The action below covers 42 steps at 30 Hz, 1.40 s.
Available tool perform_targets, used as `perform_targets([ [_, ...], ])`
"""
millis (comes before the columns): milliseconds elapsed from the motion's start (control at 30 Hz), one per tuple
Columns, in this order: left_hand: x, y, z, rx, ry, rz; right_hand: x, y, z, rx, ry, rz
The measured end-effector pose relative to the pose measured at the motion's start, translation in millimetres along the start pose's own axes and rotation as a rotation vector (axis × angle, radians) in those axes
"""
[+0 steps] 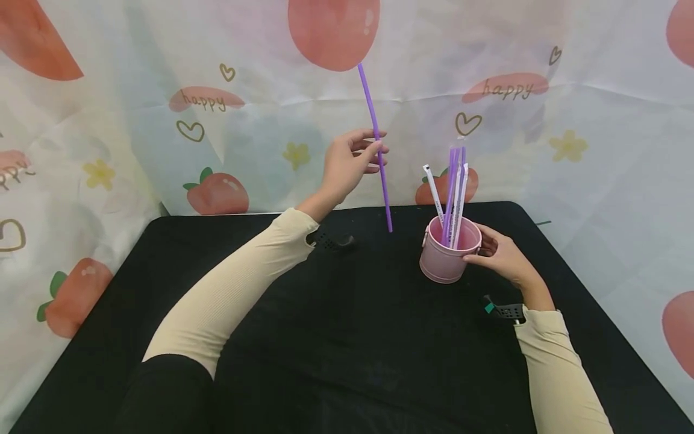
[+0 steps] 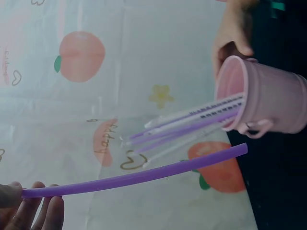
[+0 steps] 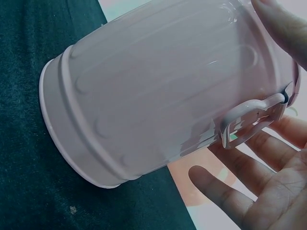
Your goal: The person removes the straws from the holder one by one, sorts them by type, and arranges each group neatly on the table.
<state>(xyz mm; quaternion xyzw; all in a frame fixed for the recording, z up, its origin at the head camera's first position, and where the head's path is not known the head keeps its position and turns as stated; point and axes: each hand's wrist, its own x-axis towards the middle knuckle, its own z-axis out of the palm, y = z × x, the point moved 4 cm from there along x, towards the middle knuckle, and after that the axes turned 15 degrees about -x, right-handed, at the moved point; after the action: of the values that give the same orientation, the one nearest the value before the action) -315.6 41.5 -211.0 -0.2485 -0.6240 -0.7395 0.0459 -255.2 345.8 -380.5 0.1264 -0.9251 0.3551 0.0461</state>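
Observation:
My left hand (image 1: 347,163) is raised at the table's far side and pinches a purple straw (image 1: 369,99) between thumb and fingers. The straw hangs nearly upright, its lower end left of a small pink bucket (image 1: 440,262). Inside the bucket stand several straws, some purple (image 1: 449,196), some in printed white wrappers (image 1: 432,188). My right hand (image 1: 506,259) holds the bucket at its right side, thumb near the rim and fingers behind. In the right wrist view, a looped handle mount (image 3: 247,112) lies close to the fingers.
A black cloth (image 1: 336,337) covers the table, and the bucket stands near its far right. Behind the table hangs a pale backdrop (image 1: 260,36) printed with fruit, hearts and flowers. Dark straps with small devices (image 1: 509,310) sit at both wrists.

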Motion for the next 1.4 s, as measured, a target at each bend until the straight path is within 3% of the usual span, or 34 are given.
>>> perform_targets([
  [267,-33.3,5.7,-34.8,0.082,-0.051,-0.056,-1,2,-2,-0.006,0.008,0.007],
  [533,-67.4,0.0,-67.6,0.133,-0.086,-0.187,-1,2,-3,-0.007,0.002,0.017],
  [800,-97.6,-15.4,-112.4,0.253,-0.037,-0.240,1,3,0,0.012,-0.003,-0.001],
  [1100,-118.8,-38.4,-171.9,0.326,0.030,-0.306,4,6,2,0.031,-0.010,-0.019],
  [1400,-126.7,-64.7,-226.4,0.377,0.064,-0.409,4,3,2,0.040,-0.004,-0.023],
])
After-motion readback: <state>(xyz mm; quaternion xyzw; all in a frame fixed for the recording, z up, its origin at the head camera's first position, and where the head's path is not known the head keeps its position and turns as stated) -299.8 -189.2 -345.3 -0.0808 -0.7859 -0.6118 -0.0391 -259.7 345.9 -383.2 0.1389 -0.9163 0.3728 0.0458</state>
